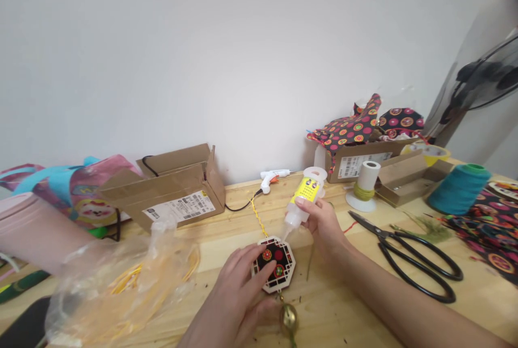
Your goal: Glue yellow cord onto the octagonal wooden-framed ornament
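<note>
My right hand (319,221) is closed around a clear glue bottle (306,190) with a yellow label. The bottle is tipped nozzle down, its tip at the upper right edge of an octagonal pendant (279,255). A pale lattice frame surrounds the pendant's dark patterned fabric face. My left hand (238,288) holds the pendant at its left side, with fingers pressed across its face; the thumb is lower, near the bottom edge. A twisted yellow cord (258,216) runs from the pendant's top. Below hangs a round brass-coloured bell (288,318).
Black-handled scissors (404,253) lie to the right, near a teal thread cone (459,189) and a white spool (367,181). A white glue gun (271,178) rests by the wall. Cardboard boxes (178,199) stand behind, and a plastic bag (133,278) lies left.
</note>
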A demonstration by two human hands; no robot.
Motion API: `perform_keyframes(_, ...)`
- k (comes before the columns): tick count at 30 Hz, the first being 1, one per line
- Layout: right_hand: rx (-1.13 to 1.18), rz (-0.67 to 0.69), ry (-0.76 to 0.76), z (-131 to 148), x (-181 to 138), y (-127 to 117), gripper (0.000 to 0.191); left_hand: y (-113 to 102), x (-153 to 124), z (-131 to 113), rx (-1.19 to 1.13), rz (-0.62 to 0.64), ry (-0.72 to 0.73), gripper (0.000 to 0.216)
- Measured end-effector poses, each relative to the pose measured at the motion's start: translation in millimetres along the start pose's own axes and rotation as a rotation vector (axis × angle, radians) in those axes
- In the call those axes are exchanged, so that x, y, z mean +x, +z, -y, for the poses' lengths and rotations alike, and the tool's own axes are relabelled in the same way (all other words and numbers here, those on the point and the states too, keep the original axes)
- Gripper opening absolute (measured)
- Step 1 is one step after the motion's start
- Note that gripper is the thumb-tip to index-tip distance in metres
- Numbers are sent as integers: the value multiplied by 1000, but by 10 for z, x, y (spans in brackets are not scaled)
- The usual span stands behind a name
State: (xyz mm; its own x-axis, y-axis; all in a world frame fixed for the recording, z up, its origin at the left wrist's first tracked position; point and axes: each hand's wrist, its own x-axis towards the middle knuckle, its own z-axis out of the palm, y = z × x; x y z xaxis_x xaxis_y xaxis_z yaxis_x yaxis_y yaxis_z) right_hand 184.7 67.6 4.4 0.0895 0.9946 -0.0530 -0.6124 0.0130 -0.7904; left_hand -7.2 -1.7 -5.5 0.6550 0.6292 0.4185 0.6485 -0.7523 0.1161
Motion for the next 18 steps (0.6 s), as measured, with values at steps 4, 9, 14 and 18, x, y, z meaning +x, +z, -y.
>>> perform_keyframes(4, 73, -31, 38, 1, 10, -19, 20, -322, -171, 103, 96, -64, -48, 33)
perform_keyframes(9, 200, -84, 108, 2, 45, -46, 13, -877, -694, 479, 252, -301, -475, 26)
perform_keyframes(14, 256, -105, 124, -13, 38, -19, 10, -810, -765, 386, 230, -193, -261, 22)
perform_keyframes(18, 228, -107, 123, -18, 17, -1, 10, -286, -297, -32, 124, -92, 85, 25)
